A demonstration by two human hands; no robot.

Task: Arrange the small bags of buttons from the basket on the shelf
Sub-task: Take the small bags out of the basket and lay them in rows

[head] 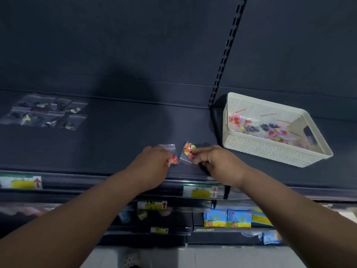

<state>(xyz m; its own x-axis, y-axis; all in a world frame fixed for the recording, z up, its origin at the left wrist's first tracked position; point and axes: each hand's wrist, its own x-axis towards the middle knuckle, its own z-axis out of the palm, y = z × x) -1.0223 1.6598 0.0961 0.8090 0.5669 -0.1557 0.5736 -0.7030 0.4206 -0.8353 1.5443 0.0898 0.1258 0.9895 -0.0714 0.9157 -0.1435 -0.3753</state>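
Note:
Two small clear bags of coloured buttons lie side by side near the front of the dark shelf (119, 136). My left hand (153, 158) pinches the left bag (171, 153) at its lower edge, where red and orange buttons show. My right hand (214, 158) pinches the right bag (187, 152), which holds orange, yellow and pink buttons. A cream woven basket (270, 151) stands on the shelf to the right, with several more button bags (270, 130) inside it.
A group of clear bags with dark buttons (46, 113) lies in rows at the shelf's far left. A slotted upright (226, 55) divides the back wall. Price labels (201, 191) line the front rail. Blue-and-yellow packets (228, 218) sit on lower shelves.

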